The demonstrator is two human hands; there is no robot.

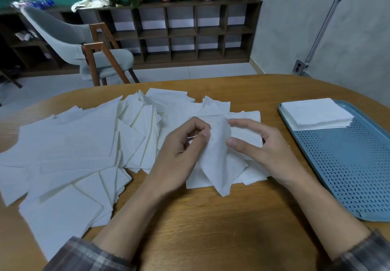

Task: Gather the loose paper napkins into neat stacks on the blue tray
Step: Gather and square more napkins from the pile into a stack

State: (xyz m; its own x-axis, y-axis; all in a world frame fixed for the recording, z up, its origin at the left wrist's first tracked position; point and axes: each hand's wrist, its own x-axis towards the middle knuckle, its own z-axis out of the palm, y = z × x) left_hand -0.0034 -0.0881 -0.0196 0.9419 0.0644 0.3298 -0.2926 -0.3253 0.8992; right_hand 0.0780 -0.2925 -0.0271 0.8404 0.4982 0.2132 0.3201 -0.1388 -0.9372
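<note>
Evidently the two hands were working close together on a single napkin (217, 161), lifted off the counter (211, 228) between them. The left hand (185, 144) had its fingers curled, pinching the napkin's upper left edge, and the right hand (259, 146) met the opposite edge with thumb and bent fingers, probably so the sheet could be squared or refolded before it joined a pile. The napkin hung as a thin, soft white sheet, creased down its middle, one corner pointing down towards the wrists. To the left of the hands and beyond them the loose napkins (73, 144) lay spread in overlapping, skewed layers, some flat and some folded into triangles, with a few sheets directly under the hands. Well to the right of the right hand sat the blue tray (348, 165), perforated across its floor, carrying one tidy stack (316, 114) at its far end. The near part of the tray was bare, likely kept for further stacks, so most of the task seemed undone.
</note>
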